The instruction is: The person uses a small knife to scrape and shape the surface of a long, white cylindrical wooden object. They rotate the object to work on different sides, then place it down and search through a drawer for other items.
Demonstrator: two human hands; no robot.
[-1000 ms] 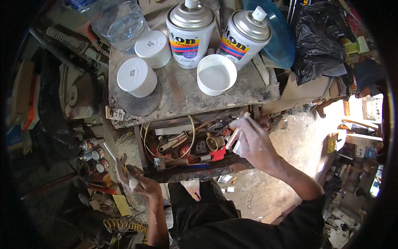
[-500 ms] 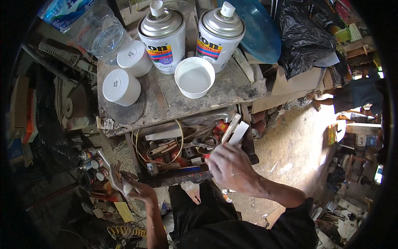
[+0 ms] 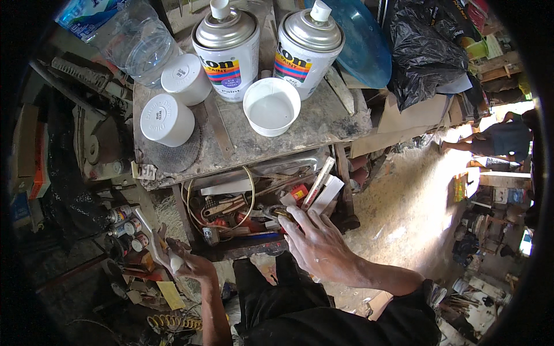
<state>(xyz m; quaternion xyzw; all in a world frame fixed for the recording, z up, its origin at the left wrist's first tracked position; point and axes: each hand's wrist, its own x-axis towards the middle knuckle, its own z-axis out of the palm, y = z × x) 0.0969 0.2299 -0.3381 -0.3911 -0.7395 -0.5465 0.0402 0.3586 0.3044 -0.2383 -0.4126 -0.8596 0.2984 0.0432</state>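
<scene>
My left hand (image 3: 190, 265), left of the drawer, is curled around a slender white piece (image 3: 145, 221) that sticks up past the fingers; its kind I cannot make out. A white pointed tip (image 3: 176, 264) also shows at that palm. My right hand (image 3: 323, 247) reaches over the right part of an open wooden drawer (image 3: 231, 251), fingers stretched and apart among the clutter, its fingertips partly hidden. Near them lie a red container (image 3: 298, 192), a white strip with red marks (image 3: 317, 183) and a plain white strip (image 3: 326, 196). A loop of thin cable (image 3: 252, 193) and several tools fill the drawer's left part.
On the worn wooden bench (image 3: 231, 144) stand two spray paint cans (image 3: 228, 57), two white caps (image 3: 167, 121) and an upturned white cup (image 3: 271, 109). A clear plastic bottle (image 3: 144, 55) lies back left. A black plastic bag (image 3: 427, 63) is at right. Another person (image 3: 502, 138) stands far right.
My right hand has opened from a closed grip near a red thing, and its fingers now spread over the drawer's contents. The white strips shifted slightly. The left hand has barely moved.
</scene>
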